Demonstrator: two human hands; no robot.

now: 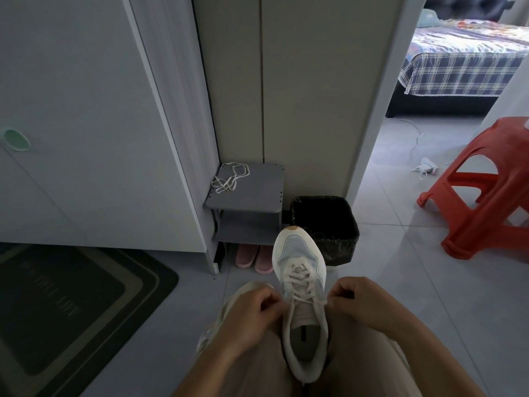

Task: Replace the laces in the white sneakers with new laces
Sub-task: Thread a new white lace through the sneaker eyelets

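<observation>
White sneaker (300,262): lower centre of frame, toe up, propped between the knees. Right hand (363,302) pinches the lace (297,277) at the top eyelets. Left hand (252,310) is curled opposite, its grasp hidden. Risk: an uneven pull would leave the ends unequal. Second sneaker (252,285) mostly covered.

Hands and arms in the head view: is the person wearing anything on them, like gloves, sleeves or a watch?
No. The left hand and right hand are both bare, with no gloves, rings or watch showing. Both forearms are bare as far as the picture's lower edge, so no sleeve is visible. Below them, the legs are in light beige trousers.
</observation>
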